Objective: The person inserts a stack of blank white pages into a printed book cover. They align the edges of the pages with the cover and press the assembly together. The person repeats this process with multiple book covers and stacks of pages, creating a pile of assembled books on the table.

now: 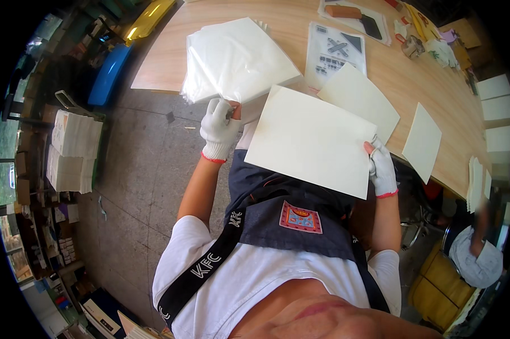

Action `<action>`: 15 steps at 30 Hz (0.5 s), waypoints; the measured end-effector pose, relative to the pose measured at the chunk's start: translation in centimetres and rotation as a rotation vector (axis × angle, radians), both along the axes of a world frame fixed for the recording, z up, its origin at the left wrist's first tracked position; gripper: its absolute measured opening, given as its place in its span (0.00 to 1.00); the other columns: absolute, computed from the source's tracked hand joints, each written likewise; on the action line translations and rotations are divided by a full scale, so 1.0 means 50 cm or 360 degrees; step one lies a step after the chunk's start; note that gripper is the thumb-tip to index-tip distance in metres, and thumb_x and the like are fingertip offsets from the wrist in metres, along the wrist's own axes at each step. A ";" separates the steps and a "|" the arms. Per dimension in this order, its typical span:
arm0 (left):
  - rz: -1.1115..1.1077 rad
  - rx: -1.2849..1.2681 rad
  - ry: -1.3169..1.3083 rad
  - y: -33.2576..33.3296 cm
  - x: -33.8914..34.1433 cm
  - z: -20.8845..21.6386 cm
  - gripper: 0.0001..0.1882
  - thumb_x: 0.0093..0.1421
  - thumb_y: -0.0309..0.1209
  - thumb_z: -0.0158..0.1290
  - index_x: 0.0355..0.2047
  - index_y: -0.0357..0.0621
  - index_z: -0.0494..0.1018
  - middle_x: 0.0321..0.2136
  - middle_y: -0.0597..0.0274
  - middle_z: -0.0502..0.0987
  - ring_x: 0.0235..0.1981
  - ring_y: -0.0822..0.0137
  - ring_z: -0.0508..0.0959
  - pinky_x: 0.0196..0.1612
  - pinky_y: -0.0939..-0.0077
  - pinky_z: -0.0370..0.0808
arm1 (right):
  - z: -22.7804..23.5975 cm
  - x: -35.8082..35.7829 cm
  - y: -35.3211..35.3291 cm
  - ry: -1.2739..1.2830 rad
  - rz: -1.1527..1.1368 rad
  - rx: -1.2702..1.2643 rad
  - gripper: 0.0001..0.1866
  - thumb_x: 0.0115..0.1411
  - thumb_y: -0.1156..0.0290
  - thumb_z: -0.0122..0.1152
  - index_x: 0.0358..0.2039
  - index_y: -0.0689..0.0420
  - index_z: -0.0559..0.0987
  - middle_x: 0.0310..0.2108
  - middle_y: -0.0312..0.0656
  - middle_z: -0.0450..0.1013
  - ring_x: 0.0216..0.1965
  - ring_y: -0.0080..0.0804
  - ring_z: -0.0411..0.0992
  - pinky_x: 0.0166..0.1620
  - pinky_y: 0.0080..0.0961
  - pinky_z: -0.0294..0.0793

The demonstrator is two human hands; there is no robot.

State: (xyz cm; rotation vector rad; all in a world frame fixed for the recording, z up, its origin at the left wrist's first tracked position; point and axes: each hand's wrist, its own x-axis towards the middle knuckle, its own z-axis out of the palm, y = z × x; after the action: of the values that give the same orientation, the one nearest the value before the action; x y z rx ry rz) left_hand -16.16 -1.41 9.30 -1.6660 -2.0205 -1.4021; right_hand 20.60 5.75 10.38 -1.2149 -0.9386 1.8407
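My right hand (382, 169), in a white glove with a red cuff and bare fingertips, grips a large blank white board (311, 138) by its right edge. The board is tilted in front of my apron, over the table's near edge. To the left, my left hand (218, 127) wears a matching glove. Its fingers are curled and pinched at the near edge of a pile of glossy clear plastic bags (241, 56). Behind the held board, another white board (359, 99) lies on the table, partly covered by it.
The wooden table (164, 62) carries a printed plastic packet (336, 53), a single white board (423, 141) at the right edge and a brown-handled tool (345, 12) at the back. Paper stacks (71, 147) stand at left. Another person (472, 254) sits at lower right.
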 end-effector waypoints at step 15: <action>-0.0167 0.0088 -0.0071 -0.010 -0.001 -0.008 0.09 0.46 0.18 0.56 0.29 0.42 0.73 0.29 0.59 0.73 0.24 0.64 0.75 0.27 0.75 0.72 | -0.037 -0.057 -0.108 0.0183 -0.0450 -0.0066 0.16 0.61 0.74 0.49 0.51 0.54 0.70 0.30 0.32 0.72 0.13 0.16 0.64 0.14 0.15 0.57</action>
State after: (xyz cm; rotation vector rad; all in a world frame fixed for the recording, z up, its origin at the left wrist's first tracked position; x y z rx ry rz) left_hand -16.21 -1.90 8.91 -1.7558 -1.9237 -1.5280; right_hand 17.74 0.34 8.53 -1.1867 -0.6327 1.6903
